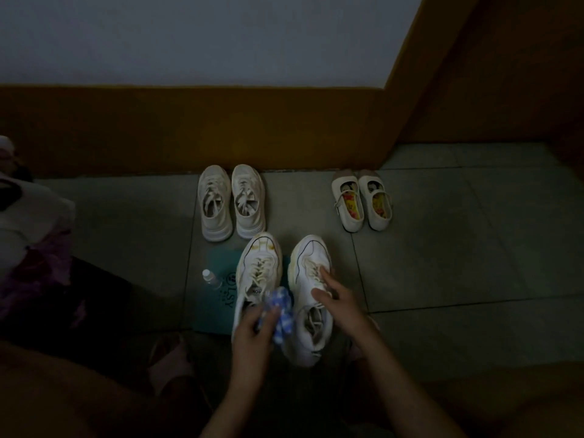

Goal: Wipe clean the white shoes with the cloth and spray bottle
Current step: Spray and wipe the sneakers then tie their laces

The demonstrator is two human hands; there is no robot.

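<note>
While gripping the bunched cloth (pixel 281 306) in the left hand (pixel 252 325) above the left white shoe (pixel 257 273), steadies the right white shoe (pixel 311 257) with the right hand (pixel 339 300), fingers straight on its laces, clasping nothing. Looks like wiping in hand, yellowed toe edges not yet clean. Next likely calls for a reach to the spray bottle (pixel 210 278) at the mat's (pixel 215 308) left edge. Beyond the far edge, a laced pair (pixel 232 202) and a strapped pair (pixel 361 200), blocking nothing.
</note>
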